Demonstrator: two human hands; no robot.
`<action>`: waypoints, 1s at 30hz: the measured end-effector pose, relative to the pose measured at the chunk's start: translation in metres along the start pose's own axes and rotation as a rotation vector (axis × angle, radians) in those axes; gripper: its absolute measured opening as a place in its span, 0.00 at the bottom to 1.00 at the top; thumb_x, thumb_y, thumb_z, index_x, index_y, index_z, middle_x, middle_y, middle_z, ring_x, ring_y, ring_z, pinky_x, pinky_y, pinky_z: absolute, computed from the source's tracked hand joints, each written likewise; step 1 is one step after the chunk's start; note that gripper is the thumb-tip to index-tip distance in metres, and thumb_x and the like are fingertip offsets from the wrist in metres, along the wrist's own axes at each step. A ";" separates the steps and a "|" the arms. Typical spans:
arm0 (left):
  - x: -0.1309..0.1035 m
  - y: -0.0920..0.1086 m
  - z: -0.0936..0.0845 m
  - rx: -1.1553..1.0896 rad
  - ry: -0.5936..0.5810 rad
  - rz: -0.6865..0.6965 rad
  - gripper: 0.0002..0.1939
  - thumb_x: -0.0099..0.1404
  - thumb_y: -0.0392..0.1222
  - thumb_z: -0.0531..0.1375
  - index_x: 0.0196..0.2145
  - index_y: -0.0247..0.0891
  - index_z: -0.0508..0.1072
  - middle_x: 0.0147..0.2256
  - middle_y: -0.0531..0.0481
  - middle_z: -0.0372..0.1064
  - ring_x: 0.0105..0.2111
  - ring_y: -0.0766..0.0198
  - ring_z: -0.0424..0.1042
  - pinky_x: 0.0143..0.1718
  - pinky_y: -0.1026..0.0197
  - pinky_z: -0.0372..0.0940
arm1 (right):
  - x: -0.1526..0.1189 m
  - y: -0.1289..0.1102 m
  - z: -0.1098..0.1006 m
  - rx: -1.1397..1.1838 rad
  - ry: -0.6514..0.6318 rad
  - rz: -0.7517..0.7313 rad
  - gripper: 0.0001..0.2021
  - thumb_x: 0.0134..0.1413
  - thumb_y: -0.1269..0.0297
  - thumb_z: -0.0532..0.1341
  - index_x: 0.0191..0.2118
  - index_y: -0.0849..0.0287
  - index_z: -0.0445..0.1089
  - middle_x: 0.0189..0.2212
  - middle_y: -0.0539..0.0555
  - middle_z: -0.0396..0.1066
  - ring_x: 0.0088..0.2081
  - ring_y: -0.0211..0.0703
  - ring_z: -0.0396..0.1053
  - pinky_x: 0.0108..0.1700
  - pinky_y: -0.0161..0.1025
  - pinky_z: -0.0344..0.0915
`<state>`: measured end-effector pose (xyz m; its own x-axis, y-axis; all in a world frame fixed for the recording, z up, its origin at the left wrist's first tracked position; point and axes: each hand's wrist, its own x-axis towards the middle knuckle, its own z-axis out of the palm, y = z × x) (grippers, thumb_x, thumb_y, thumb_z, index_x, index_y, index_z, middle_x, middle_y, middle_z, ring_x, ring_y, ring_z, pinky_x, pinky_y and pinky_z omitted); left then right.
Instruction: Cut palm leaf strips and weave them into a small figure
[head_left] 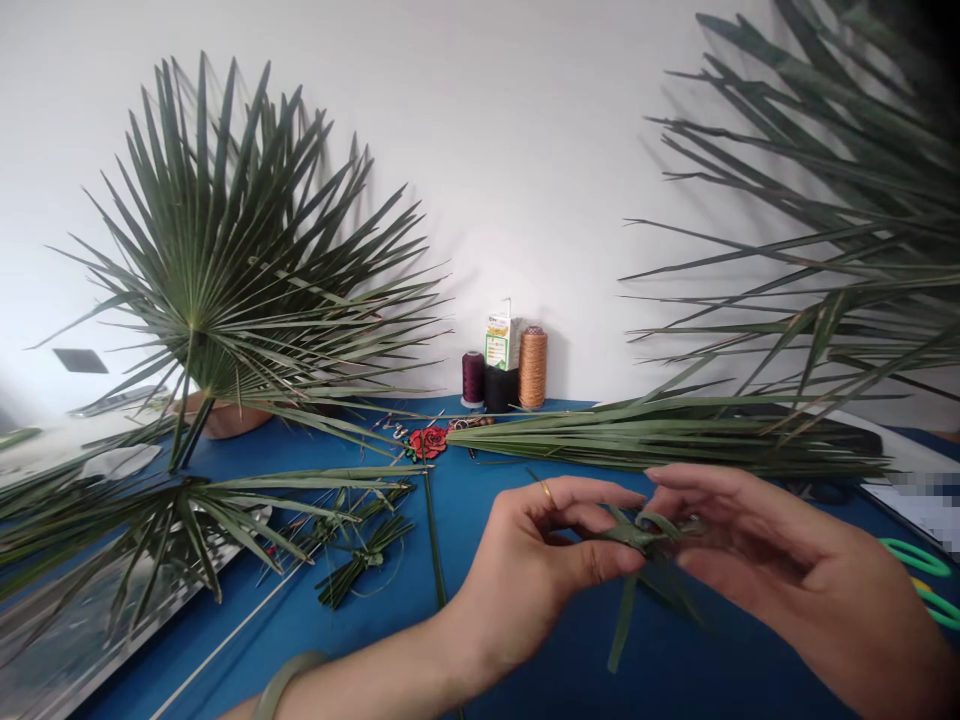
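Between my hands is a small woven piece of green palm leaf strips [646, 535], with loose strip ends hanging below it. My left hand [551, 540] pinches its left side between thumb and fingers; a gold ring and a bangle show on this hand and wrist. On the other side, my right hand [772, 560] curls its fingers and thumb around the piece's right edge, a little blurred. The fingers partly cover the weave. Both hands hold it above the blue tabletop [517, 660].
Large palm fans stand at left [202, 240] and right [840, 200]. Cut palm strips [637, 438] lie across the back, near a red rose patch [427, 442] and thread spools [532, 368]. Bundled leaf pieces [360, 570] lie at left, green-handled scissors [919, 558] at right.
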<state>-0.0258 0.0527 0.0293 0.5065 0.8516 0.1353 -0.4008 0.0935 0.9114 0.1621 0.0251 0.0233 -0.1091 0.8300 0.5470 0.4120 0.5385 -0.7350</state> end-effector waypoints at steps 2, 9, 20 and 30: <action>-0.001 0.000 0.001 0.009 -0.026 0.010 0.12 0.45 0.34 0.69 0.31 0.37 0.78 0.24 0.55 0.70 0.26 0.75 0.66 0.31 0.72 0.61 | 0.000 0.000 -0.002 0.046 -0.041 0.007 0.13 0.55 0.59 0.60 0.47 0.39 0.67 0.36 0.47 0.76 0.36 0.40 0.75 0.35 0.26 0.71; -0.001 0.000 0.001 -0.002 0.008 -0.034 0.11 0.43 0.34 0.71 0.26 0.33 0.75 0.24 0.53 0.70 0.25 0.73 0.67 0.30 0.70 0.62 | 0.000 -0.002 0.002 0.344 -0.039 0.245 0.12 0.54 0.53 0.59 0.45 0.43 0.69 0.40 0.50 0.73 0.41 0.44 0.72 0.37 0.34 0.71; 0.001 0.001 0.000 -0.019 0.154 -0.016 0.16 0.39 0.36 0.71 0.26 0.33 0.72 0.22 0.53 0.70 0.23 0.69 0.67 0.30 0.65 0.62 | 0.003 -0.006 0.009 0.555 -0.524 0.446 0.12 0.53 0.53 0.60 0.38 0.55 0.72 0.29 0.51 0.74 0.32 0.40 0.71 0.35 0.35 0.67; 0.000 0.003 0.002 -0.112 0.159 -0.020 0.18 0.41 0.32 0.71 0.31 0.33 0.71 0.20 0.55 0.71 0.24 0.69 0.71 0.31 0.67 0.63 | -0.010 -0.005 0.022 -0.549 -0.019 -0.307 0.07 0.53 0.69 0.56 0.26 0.55 0.68 0.20 0.48 0.73 0.20 0.39 0.71 0.23 0.31 0.68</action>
<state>-0.0252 0.0522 0.0329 0.3921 0.9188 0.0464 -0.4784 0.1606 0.8633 0.1409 0.0177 0.0126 -0.3099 0.6546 0.6896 0.7635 0.6035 -0.2298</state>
